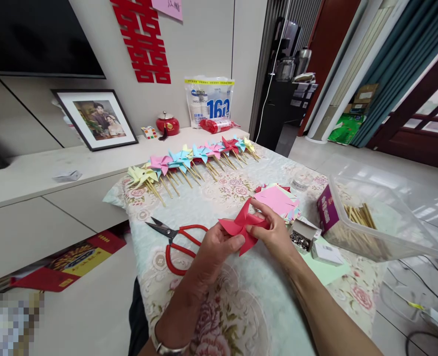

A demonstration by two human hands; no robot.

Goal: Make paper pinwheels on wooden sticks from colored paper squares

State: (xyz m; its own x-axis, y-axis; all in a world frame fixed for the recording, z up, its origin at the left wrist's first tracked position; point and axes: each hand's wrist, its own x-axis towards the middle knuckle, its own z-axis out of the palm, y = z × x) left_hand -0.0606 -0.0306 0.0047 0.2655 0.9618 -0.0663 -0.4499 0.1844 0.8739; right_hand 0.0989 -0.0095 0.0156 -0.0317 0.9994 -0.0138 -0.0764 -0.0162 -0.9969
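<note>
A red paper pinwheel (243, 221), its corners folded in toward the middle, is held up over the table between both hands. My left hand (219, 247) pinches its lower left side, thumb on top. From the right, my right hand (273, 228) grips it with thumb near the centre and index finger at the top blade. No stick shows on it. Beside my left hand lie scissors (172, 237) with red handles, blades apart. Just beyond my right hand is a stack of coloured paper squares (276, 198), pink on top.
Finished pinwheels on sticks (180, 158) line the table's far edge. At right stand an open small box of metal pins (299, 240), a white box (327, 253), a tape roll (301, 180) and a clear plastic bin (389, 242) holding wooden sticks (360, 216). A flowered cloth (241, 316) covers the table.
</note>
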